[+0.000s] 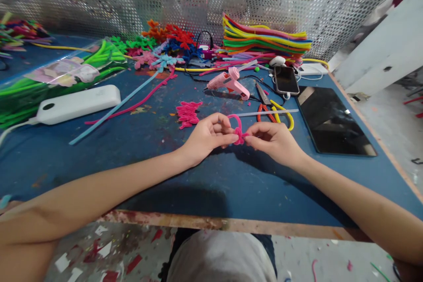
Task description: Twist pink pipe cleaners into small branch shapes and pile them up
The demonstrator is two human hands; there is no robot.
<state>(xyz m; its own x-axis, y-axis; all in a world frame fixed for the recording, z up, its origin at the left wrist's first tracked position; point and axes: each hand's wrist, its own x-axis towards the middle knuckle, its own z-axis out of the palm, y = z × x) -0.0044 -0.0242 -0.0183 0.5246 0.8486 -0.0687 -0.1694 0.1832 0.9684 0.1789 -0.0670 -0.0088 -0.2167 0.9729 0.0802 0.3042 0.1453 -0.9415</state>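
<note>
Between my two hands is a pink pipe cleaner [238, 135], bent into a small bunched shape with a loop rising above it. My left hand [213, 134] pinches its left side between thumb and fingers. From the right, my right hand [272, 140] grips a short end of the same pipe cleaner with thumb and forefinger. Just beyond my left hand lies a zigzag-folded pink pipe cleaner bundle [188, 113] on the blue table [158, 185]. Part of the held piece is hidden behind my fingers.
Past my hands lie a pink glue gun [228, 83], pliers [264, 97], scissors [282, 114] and a glue stick [267, 113]. A phone [286, 80] and a tablet [335, 119] are right. Left are a white power strip [79, 103] and bagged green pipe cleaners [105, 55].
</note>
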